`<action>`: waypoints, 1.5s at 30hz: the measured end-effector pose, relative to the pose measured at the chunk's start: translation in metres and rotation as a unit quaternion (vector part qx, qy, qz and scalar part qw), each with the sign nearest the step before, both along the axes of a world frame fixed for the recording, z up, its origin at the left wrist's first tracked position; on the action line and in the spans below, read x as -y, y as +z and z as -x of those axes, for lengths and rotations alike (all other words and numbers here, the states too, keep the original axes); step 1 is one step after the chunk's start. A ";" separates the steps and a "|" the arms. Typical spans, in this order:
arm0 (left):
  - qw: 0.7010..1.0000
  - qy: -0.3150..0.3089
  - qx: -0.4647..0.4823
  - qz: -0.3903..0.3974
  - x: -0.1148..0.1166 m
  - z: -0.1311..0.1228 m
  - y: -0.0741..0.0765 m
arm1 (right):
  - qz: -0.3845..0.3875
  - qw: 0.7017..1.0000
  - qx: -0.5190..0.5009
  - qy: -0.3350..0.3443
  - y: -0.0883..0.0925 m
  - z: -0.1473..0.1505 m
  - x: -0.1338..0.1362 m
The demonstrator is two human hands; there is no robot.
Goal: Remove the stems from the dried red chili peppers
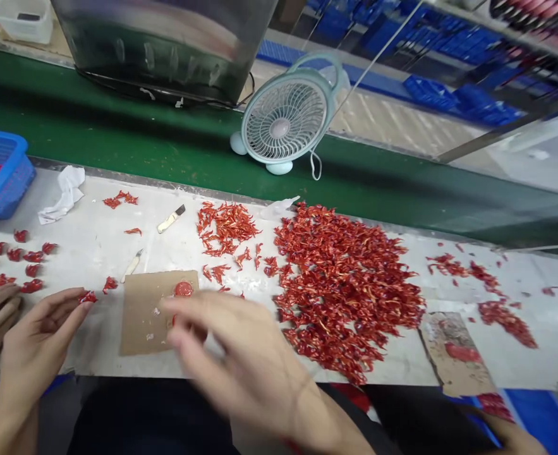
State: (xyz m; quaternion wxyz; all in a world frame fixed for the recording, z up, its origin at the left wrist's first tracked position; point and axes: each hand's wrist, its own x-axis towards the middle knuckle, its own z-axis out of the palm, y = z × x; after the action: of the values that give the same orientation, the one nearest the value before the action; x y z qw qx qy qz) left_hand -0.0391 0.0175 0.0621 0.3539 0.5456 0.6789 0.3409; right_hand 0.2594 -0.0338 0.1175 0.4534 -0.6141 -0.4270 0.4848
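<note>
1. Nearest the camera: right hand (245,354), blurred, over the right side of the brown cardboard (136,316); thumb and fingers apart, any hold on something impossible to tell through the blur.
2. To the left of the cardboard: left hand (46,335), thumb and fingertips closed in a light pinch on a small red piece (88,297).
3. Looks very light, judging by size; probably thin, springy and fairly stiff, with narrow points apt to bend or snap under hard squeezing.
4. Glossy, so perhaps slippery; best taken by the thicker middle, between thumb and fingertip, points left free.
5. On the cardboard's far right: round red dab (182,289), wet-looking, possibly sticky to touch.
6. Farther right: big heap of loose red pieces (345,291), likely prone to tangling; best picked singly from the edge.
</note>
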 end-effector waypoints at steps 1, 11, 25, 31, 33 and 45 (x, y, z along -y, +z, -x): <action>0.999 0.027 0.005 0.022 0.002 -0.002 0.002 | -0.015 0.997 0.075 0.034 -0.003 -0.007 -0.014; 0.941 0.009 0.296 0.165 0.020 -0.025 -0.019 | 0.044 0.846 0.505 0.167 -0.071 -0.027 -0.064; 0.906 -0.033 0.391 0.157 0.029 -0.055 -0.028 | 0.112 0.992 -0.040 0.031 -0.072 -0.001 -0.028; 0.902 -0.043 0.390 0.179 0.031 -0.052 -0.031 | 0.083 0.996 -0.029 0.017 -0.081 0.005 -0.030; 0.901 -0.050 0.388 0.190 0.032 -0.050 -0.032 | 0.086 0.996 -0.022 0.016 -0.083 0.005 -0.030; 0.877 -0.053 0.427 0.215 0.026 -0.079 -0.026 | 0.147 0.940 -0.305 -0.040 -0.069 0.011 -0.018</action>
State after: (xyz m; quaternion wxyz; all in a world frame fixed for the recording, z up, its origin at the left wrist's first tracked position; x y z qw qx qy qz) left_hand 0.0400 -0.0090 0.0360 0.7357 0.2924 0.4882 0.3672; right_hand 0.2480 -0.0158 0.0482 0.4852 -0.5129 -0.1671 0.6882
